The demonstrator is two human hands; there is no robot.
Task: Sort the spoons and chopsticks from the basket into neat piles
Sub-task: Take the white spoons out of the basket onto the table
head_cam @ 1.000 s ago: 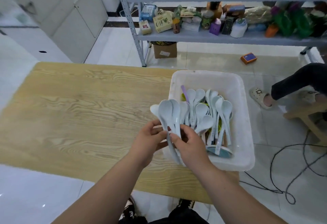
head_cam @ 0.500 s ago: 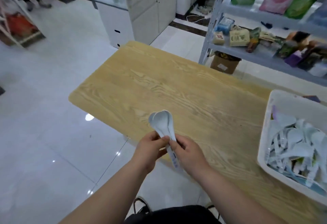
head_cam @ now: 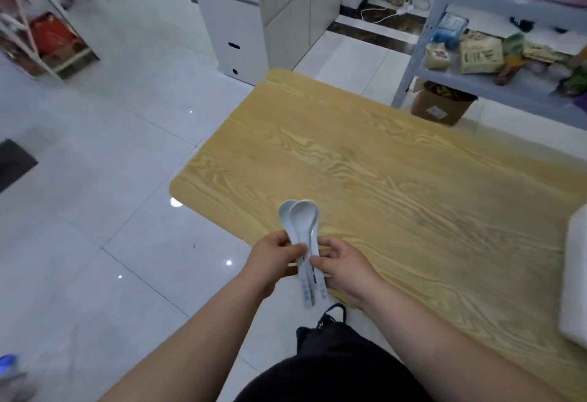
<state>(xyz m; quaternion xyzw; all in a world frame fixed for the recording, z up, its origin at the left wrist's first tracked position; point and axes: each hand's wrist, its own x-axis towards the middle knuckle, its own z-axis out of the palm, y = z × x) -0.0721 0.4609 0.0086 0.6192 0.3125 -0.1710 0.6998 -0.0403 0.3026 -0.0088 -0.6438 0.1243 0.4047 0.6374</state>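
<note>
Spoons [head_cam: 301,225], a small nested bundle of glossy white soup spoons, are held in the air over the near left corner of the table [head_cam: 397,179], just above its near edge. Long axis runs away from the person: the rounded bowls point far and slightly up, while the flat handles, which carry small dark printed marks, point back toward the body and hang past the table edge. The bowls overlap closely; the handles fan a little at their near ends. Exact count cannot be told, at least two. Left hand [head_cam: 271,258] closes on the bundle from the left and right hand [head_cam: 344,266] from the right, both pinching at the necks, just below the bowls, with fingers [head_cam: 330,247] curled in against the handles. Neither hand is clearly nearer; they share the grip. Bare tabletop lies directly ahead of the bowls, so setting the bundle down likely means a short move forward and down, keeping the handles aligned. The table is pale wood-grain laminate, smooth, with rounded corners. The basket [head_cam: 576,274], white plastic, shows only a corner at the right edge of view, well apart from the hands, its contents out of sight. Glossy white floor tiles surround the table, and a grey metal shelf rack [head_cam: 422,30] stands beyond.
</note>
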